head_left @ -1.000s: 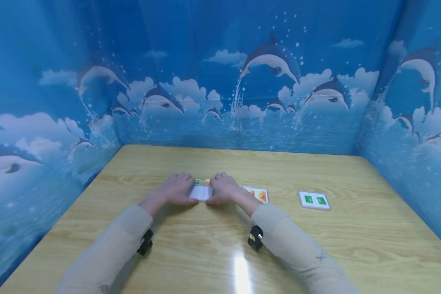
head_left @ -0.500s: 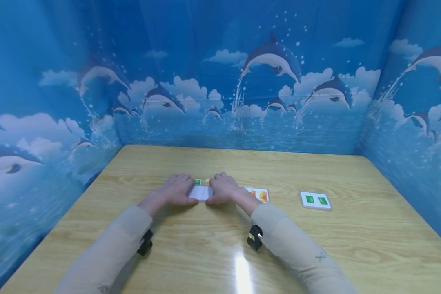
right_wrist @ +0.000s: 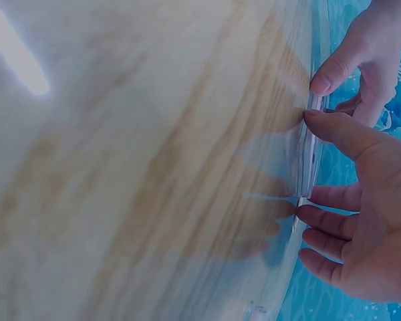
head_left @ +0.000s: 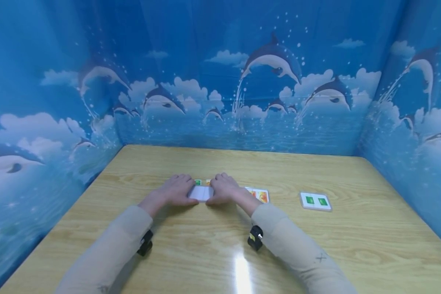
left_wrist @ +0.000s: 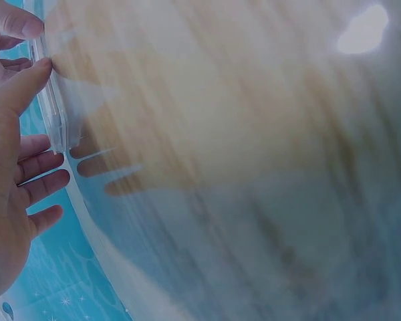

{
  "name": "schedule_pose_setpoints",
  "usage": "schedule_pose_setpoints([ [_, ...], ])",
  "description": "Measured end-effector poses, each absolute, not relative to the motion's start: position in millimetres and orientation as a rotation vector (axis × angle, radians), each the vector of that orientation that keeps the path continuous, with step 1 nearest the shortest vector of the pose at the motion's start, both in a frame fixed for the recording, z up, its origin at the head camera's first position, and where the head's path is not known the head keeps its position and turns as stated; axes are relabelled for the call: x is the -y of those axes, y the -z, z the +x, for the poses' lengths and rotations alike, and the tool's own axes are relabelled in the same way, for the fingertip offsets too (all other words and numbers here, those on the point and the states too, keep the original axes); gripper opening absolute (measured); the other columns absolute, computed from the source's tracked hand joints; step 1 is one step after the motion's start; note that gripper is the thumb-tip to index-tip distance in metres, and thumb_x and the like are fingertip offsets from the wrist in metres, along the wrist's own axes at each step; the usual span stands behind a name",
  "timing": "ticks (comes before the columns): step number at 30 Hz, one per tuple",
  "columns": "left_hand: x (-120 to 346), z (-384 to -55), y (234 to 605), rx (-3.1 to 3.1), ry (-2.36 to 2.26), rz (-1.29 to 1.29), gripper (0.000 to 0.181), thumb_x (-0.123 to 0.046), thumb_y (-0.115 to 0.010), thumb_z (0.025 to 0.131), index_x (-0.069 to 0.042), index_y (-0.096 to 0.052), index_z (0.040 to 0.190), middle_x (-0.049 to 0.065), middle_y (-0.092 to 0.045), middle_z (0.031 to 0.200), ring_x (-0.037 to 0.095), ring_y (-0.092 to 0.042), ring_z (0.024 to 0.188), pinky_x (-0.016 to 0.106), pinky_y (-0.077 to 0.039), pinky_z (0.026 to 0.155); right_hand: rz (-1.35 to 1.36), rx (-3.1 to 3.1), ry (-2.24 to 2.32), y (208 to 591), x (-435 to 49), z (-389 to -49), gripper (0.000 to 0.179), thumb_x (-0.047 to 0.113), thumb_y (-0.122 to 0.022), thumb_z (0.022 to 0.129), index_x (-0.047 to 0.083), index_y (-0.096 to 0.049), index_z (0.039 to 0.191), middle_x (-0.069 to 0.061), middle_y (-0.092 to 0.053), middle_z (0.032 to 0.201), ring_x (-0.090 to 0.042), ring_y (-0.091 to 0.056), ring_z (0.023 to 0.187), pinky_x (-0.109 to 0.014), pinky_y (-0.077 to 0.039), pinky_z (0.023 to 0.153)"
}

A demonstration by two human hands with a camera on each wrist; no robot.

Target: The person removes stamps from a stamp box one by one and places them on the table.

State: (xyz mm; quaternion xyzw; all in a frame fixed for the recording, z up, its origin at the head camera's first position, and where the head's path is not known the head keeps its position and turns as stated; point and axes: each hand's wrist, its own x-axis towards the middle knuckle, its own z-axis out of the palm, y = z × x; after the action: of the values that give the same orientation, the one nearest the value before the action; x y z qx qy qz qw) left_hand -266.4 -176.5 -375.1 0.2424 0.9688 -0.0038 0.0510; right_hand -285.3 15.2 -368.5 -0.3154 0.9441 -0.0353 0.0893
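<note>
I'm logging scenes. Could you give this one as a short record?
Between hands: pale slab
Left hand: grips its left side
Right hand: grips its right side
Just beyond: small green picture, small orange picture
Farther right: orange card, partly covered; green card, fully visible
Surface: woodgrain table
Backdrop: blue dolphin curtain

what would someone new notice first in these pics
Probably the vivid blue backdrop of leaping dolphins, rising behind and along both sides of the wooden table. Next, around the table's middle, the left hand and right hand hold a pale rectangular piece between them. Farther right lies a white card with two green squares.
</note>
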Motion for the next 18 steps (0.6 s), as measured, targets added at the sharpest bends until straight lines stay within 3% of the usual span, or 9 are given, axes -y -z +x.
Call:
schedule_pose_setpoints([
  [18, 179.9, -265.7, 376.9, -2.965, -0.007, 0.771, 0.062, -0.055, -0.058, 0.084, -0.007, -0.053, 0.123, 0.009, -0.053, 0.118, 0.022, -0.048, 0.108, 0.044, -0.035, 0.096, -0.962, -2.805, 0.131, 369.0, -16.9, -287.4, 0.065, 0.054, -0.067, 0.077, 0.008, -0.055, 0.121, -0.007, -0.052, 0.114, -0.019, -0.043, 0.101, -0.031, -0.039, 0.082],
])
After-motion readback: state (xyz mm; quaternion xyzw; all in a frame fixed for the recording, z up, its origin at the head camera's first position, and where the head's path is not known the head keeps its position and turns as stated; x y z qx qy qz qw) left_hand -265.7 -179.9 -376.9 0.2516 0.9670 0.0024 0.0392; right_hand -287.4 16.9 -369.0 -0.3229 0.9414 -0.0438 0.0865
